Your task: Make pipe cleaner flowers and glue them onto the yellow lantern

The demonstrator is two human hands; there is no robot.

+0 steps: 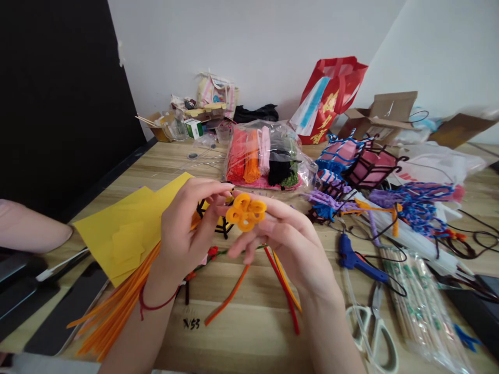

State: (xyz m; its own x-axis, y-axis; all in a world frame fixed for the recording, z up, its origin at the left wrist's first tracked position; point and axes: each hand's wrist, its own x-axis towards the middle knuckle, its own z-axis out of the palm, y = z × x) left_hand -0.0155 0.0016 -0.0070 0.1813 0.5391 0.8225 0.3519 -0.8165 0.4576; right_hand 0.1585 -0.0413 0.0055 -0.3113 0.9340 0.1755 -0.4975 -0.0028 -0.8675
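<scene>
A yellow-orange flower of looped pipe cleaner [246, 213] is held up between my two hands. My right hand [292, 234] pinches it from the right, thumb in front and forefinger behind. My left hand [191, 218] is closed at the flower's left edge, thumb and fingertips together on it. Partly hidden behind the left fingers stands a small black-framed piece with yellow panels [223, 227]. Under the hands, an orange pipe cleaner [228, 298], a red one [284, 291] and a yellow one lie on the table. A bundle of orange pipe cleaners [120, 306] lies by my left forearm.
Yellow sheets [136, 218] lie at left, near a phone [68, 311]. A clear bag of coloured pipe cleaners [267, 156] sits mid-back. To the right are a blue glue gun [356, 257], scissors [376, 327], wrapped sticks [421, 301] and pipe-cleaner lanterns [372, 163]. Another person's arm [31, 228] enters at left.
</scene>
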